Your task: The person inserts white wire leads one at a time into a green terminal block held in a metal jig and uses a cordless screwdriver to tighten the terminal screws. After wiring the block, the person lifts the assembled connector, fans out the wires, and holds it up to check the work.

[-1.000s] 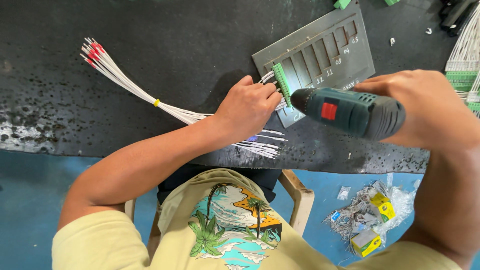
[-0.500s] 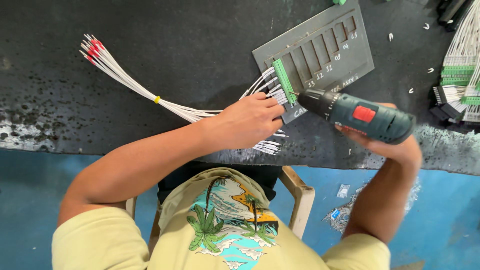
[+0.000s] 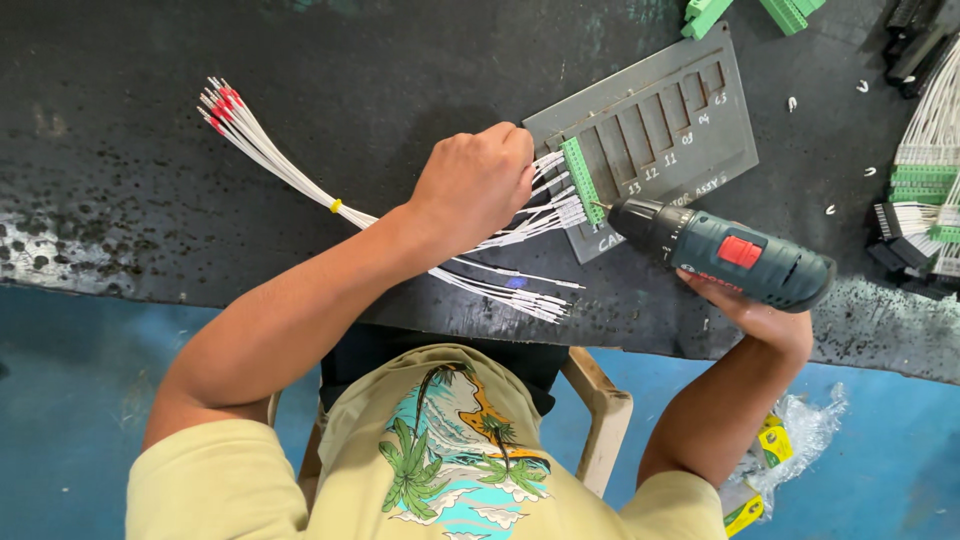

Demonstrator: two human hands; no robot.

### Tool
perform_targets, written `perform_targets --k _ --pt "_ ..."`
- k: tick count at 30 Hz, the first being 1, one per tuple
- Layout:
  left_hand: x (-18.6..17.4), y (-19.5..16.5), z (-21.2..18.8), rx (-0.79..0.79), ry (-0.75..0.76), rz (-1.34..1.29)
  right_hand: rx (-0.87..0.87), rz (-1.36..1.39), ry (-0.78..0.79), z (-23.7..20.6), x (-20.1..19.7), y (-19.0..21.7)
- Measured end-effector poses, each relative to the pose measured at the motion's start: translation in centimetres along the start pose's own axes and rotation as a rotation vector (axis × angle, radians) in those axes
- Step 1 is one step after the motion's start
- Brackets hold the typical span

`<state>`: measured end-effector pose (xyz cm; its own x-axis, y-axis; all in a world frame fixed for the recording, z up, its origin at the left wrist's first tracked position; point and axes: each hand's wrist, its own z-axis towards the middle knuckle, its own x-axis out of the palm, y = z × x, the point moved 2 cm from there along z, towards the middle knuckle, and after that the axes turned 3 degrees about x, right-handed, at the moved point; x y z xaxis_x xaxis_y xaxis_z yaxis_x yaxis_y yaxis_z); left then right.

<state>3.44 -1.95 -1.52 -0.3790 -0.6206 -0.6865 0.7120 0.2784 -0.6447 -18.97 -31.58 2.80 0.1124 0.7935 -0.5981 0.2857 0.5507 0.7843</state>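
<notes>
My left hand (image 3: 475, 183) is closed around a bundle of thin white wires (image 3: 290, 172) beside a green terminal block (image 3: 580, 181). The block sits in a slot of a grey jig plate (image 3: 690, 130). The wires run left to red-tipped ends and carry a yellow band. Several loose wire ends fan out below my hand. My right hand (image 3: 755, 310) grips a dark teal cordless screwdriver (image 3: 725, 250) with a red switch. Its bit points left at the lower end of the green block.
A black worktop (image 3: 300, 60) with a worn front edge holds everything. Finished green blocks with white wires (image 3: 925, 180) lie at the right. More green blocks (image 3: 745, 12) sit at the top. A wooden stool (image 3: 600, 410) and a plastic bag (image 3: 790, 440) are on the blue floor.
My right hand has brought the screwdriver down and left, so its bit now meets the green block. My left hand shifted up onto the wires beside the block.
</notes>
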Motion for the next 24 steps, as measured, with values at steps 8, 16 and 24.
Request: perform_targets --k 8,16,24 --pt "0.8 0.1 0.1 0.021 0.010 0.112 -0.028 -0.014 0.068 0.6 -0.2 1.1" --pt "0.8 -0.1 0.6 0.046 -0.031 0.154 -0.111 -0.015 0.077 0.9 0.1 2.5" --pt "1.0 -0.7 1.1 0.083 -0.070 0.189 -0.125 -0.060 0.069 0.3 0.0 2.4"
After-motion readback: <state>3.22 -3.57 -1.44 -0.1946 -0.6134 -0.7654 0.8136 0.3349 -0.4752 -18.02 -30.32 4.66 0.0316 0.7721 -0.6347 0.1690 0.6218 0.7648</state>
